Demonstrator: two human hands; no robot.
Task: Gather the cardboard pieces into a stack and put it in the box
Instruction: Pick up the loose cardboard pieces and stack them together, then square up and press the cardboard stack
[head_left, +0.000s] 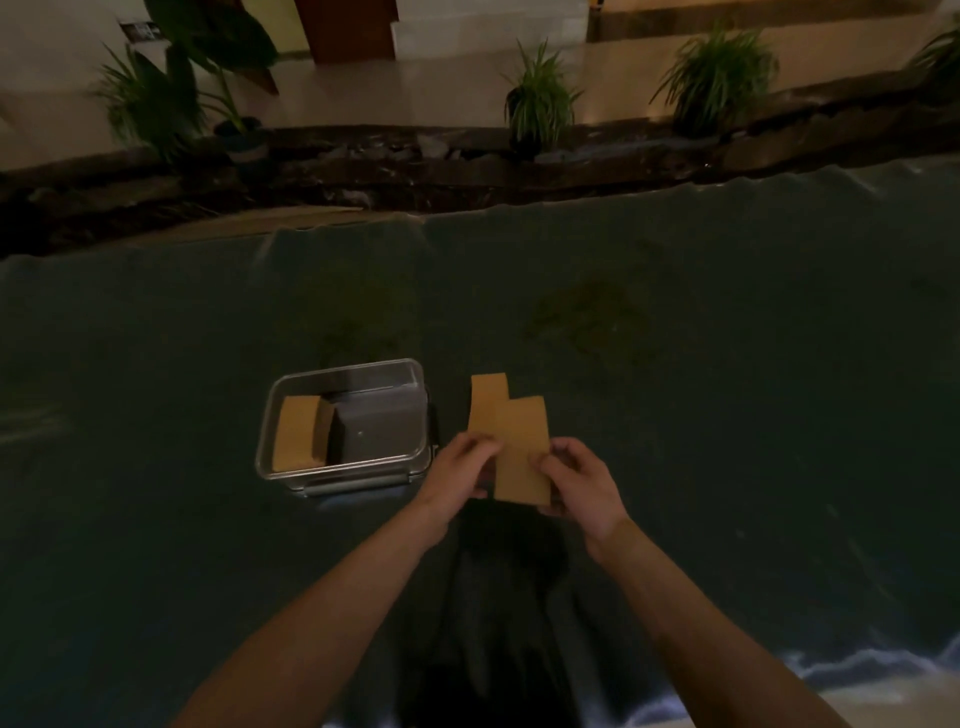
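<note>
Two tan cardboard pieces overlap just right of the box: a front piece and a rear piece that sticks out behind it to the upper left. My left hand pinches their left edge and my right hand grips the right edge of the front piece. The clear plastic box stands open on the dark cloth to the left of my hands. Inside it, a stack of cardboard leans against the left wall.
A dark cloth covers the table. The box's grey floor shows to the right of the stack. Potted plants and a dark ledge line the far edge of the table.
</note>
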